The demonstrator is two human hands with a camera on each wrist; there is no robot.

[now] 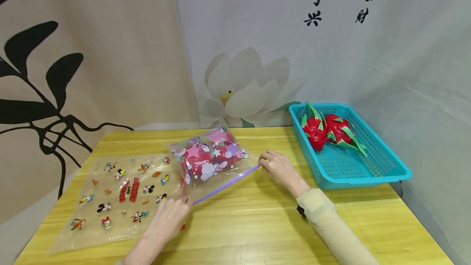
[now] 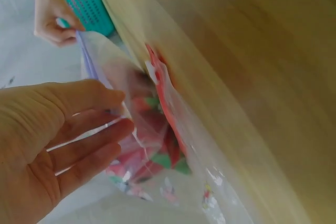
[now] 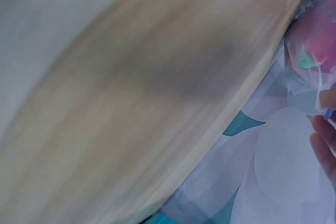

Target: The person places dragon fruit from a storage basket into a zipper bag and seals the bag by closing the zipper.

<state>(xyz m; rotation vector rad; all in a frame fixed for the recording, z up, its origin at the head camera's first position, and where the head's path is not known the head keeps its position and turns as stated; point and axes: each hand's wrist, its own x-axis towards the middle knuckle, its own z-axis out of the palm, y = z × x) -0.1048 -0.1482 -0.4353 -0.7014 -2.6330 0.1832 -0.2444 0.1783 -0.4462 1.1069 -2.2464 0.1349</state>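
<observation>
A clear zip bag with pink and purple prints and a purple zip strip lies toward the back middle of the table, bulging with red and green contents. My left hand pinches the near left corner of its zip edge between thumb and fingers. At the opposite end of the strip, my right hand pinches the other corner, so the edge runs straight between them. In the right wrist view only some fingertips show at the right border. Flat on the left lies a larger clear bag with cartoon prints, partly under my left hand.
A blue plastic basket stands at the table's right rear, holding two red dragon fruits with green leaves. Behind the wooden table hangs a printed cloth with a lotus and characters.
</observation>
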